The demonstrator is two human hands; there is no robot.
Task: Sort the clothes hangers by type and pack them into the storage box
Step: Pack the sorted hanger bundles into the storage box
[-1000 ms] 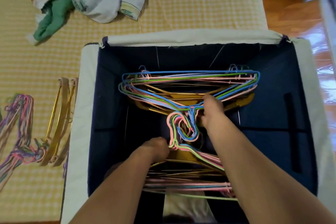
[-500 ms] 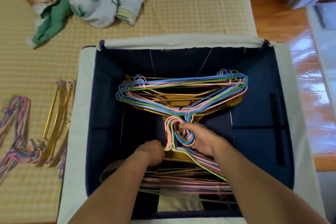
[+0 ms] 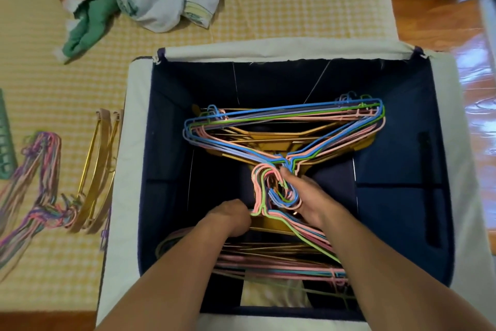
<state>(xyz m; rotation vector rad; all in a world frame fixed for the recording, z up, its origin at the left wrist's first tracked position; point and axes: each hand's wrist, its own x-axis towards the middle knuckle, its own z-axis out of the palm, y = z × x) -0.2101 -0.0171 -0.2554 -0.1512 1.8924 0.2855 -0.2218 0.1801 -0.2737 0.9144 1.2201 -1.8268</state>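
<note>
Low in the frame, both forearms are reaching down into the storage box (image 3: 139, 142). At lower centre the left hand (image 3: 230, 216) is lying knuckles-up, fingers curled under against the near bundle of hangers (image 3: 281, 263); whether it is gripping a wire I cannot tell. Just right of it the right hand (image 3: 303, 196) is curling its fingers around the clustered hooks (image 3: 271, 191) of the far bundle of hangers (image 3: 284, 126). That bundle is lying directly beyond the right hand, toward frame centre, its long bars running left to right across the box, so the right hand is the nearer one for shifting it. More hangers (image 3: 40, 191) are waiting on the mat at left.
</note>
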